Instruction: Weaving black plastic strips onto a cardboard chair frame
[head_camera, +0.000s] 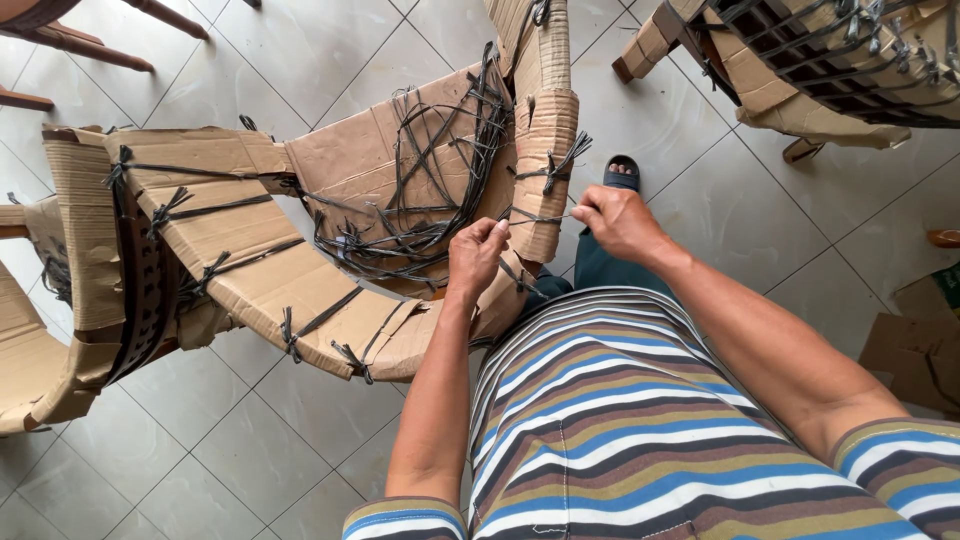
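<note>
Fingers of the left hand (476, 255) and right hand (616, 220) are pinched on a grey plastic strap (540, 216) stretched between them, against the cardboard-wrapped chair (300, 270).

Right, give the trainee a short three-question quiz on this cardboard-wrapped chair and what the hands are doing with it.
1. True or false: both hands pinch the same thin strap.
2. Multiple choice: the chair stands on A) carpet, B) pale floor tiles, C) grass.
3. Fill in: the chair is wrapped in brown ____.

Key
1. True: the left hand and the right hand each pinch the strap, stretched between them beside the wrapped chair.
2. B: pale floor tiles.
3. Cardboard, tied on with dark straps.
</note>
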